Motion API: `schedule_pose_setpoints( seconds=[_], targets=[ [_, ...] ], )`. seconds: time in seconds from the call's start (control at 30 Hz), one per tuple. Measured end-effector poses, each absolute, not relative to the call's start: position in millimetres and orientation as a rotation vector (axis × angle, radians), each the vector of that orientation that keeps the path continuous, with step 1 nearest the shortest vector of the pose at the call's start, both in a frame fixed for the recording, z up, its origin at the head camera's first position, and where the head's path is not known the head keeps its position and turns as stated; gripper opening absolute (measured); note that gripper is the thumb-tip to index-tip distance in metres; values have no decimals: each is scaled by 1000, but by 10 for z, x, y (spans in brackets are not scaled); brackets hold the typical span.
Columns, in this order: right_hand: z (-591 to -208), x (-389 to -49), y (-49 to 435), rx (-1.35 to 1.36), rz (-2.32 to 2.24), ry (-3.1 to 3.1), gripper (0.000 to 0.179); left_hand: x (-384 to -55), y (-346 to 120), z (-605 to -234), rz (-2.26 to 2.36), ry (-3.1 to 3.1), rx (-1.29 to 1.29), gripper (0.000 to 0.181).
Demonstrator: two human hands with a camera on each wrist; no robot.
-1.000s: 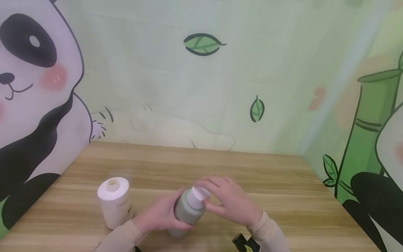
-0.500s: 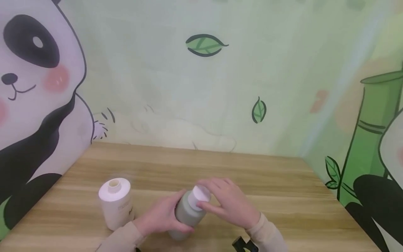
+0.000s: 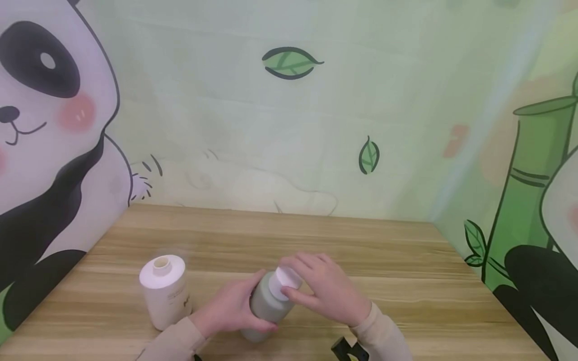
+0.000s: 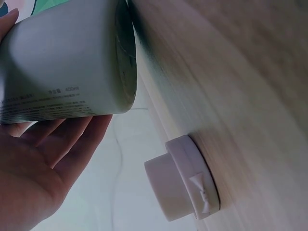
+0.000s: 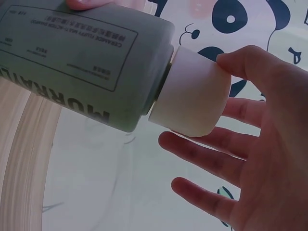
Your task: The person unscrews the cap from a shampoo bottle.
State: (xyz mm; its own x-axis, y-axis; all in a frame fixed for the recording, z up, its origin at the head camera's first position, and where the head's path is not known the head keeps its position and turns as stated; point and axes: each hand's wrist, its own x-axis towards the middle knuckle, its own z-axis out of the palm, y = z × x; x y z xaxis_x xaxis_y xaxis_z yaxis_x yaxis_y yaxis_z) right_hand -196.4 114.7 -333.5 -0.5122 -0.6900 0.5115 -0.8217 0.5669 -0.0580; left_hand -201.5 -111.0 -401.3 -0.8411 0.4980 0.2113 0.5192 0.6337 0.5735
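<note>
My left hand (image 3: 232, 308) grips a grey-green bottle (image 3: 271, 301), tilted with its top to the right. The right wrist view reads its printed label as a shampoo. On its top is a smooth white cap (image 5: 192, 91), with a narrow dark gap between cap and shoulder. My right hand (image 3: 327, 288) pinches this cap, thumb on the near side and fingers on the far side. In the left wrist view the bottle's base hangs close over the table. Left of it on the table stands a pale, stepped, cap-like piece (image 4: 185, 178) with a raised bow.
A white bottle (image 3: 164, 301) with an uncapped neck stands upright on the wooden table (image 3: 384, 250), left of my left hand. Behind the table hangs a cloth backdrop (image 3: 217, 100) with pandas, leaves and bamboo. A black device (image 3: 349, 348) sits at my right wrist.
My right thumb has shifted slightly left across the cap. Both hands stay on the bottle and cap, and the white bottle has not moved; the head view wobbles a little.
</note>
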Motion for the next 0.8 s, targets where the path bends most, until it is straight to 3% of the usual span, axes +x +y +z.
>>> schedule_pose_setpoints(
  seconds=[0.5, 0.8],
  targets=[
    [-3322, -1945, 1148, 1289, 404, -2378, 40, -2029, -1115, -4017, -1044, -2774, -937, 74],
    [-3320, -1938, 1143, 1150, 443, -2450, 46, -2026, -1115, -4016, -1022, -2786, -924, 76]
  ],
)
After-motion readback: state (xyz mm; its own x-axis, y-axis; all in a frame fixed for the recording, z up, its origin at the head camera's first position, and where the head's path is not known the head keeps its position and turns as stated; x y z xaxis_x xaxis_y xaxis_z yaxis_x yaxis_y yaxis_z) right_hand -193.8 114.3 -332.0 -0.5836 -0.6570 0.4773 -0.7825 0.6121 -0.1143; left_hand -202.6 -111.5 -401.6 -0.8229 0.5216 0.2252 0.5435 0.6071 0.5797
